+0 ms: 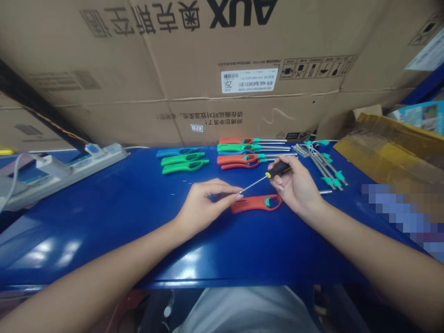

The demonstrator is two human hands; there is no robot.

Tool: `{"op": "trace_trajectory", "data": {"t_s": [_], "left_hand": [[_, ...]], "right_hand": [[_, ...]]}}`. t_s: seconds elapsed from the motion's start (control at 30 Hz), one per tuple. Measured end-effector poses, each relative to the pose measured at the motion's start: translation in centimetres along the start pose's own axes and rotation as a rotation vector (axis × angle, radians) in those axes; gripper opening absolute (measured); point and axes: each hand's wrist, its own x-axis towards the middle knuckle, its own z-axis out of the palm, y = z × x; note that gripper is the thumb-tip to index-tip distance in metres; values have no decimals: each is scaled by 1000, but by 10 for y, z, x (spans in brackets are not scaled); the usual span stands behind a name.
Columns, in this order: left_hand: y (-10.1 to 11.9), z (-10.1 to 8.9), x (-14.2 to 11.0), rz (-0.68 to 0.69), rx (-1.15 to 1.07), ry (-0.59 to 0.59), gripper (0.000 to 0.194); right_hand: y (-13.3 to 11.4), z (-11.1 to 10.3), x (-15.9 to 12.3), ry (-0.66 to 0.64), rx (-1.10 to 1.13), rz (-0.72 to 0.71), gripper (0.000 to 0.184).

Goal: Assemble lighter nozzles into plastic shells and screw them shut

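Lighter casings (183, 159) lie on the bench (104, 245) between a power strip (79, 173) and metal barrels (322, 166).

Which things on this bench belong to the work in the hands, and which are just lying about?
Part of the work: left hand, right hand, black-and-yellow screwdriver, red lighter casing, green lighter casings, metal lighter shafts with teal fittings.

Lying about: white power strip, AUX cardboard carton, gold-brown wrapping.
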Motion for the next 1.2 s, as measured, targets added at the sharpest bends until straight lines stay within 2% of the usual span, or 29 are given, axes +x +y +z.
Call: {"op": "trace_trajectory", "data": {"t_s": [0.27, 0.67, 0.73, 0.83, 0.9, 1.0, 1.07, 1.13, 1.2], "left_hand": [[-1, -1, 0, 32, 27, 2, 11], [-8, 0, -1, 24, 98, -14, 9], [-9, -1, -1, 5, 119, -36, 9], [-10, 0, 0, -40, 150, -87, 8], [-12, 0, 0, -68, 160, -113, 8], [-16, 2, 1, -96, 155, -131, 11], [-18, 3, 1, -99, 129, -146, 14], [-19, 4, 2, -70, 77, -154, 14], [-18, 4, 4, -32, 27, -149, 14]], "right_hand": [[3, 0, 0, 4, -22, -21, 24], [-3, -1, -10, -77, -192, -295, 25], [-7, 0, -13, -124, -251, -375, 24], [-17, 3, -20, -260, -360, -469, 25], [-25, 7, -26, -363, -430, -443, 26], [-37, 18, -31, -472, -474, -333, 27], [-43, 27, -32, -513, -463, -311, 36], [-47, 36, -30, -562, -493, -371, 42], [-46, 42, -28, -621, -573, -457, 39]]}}
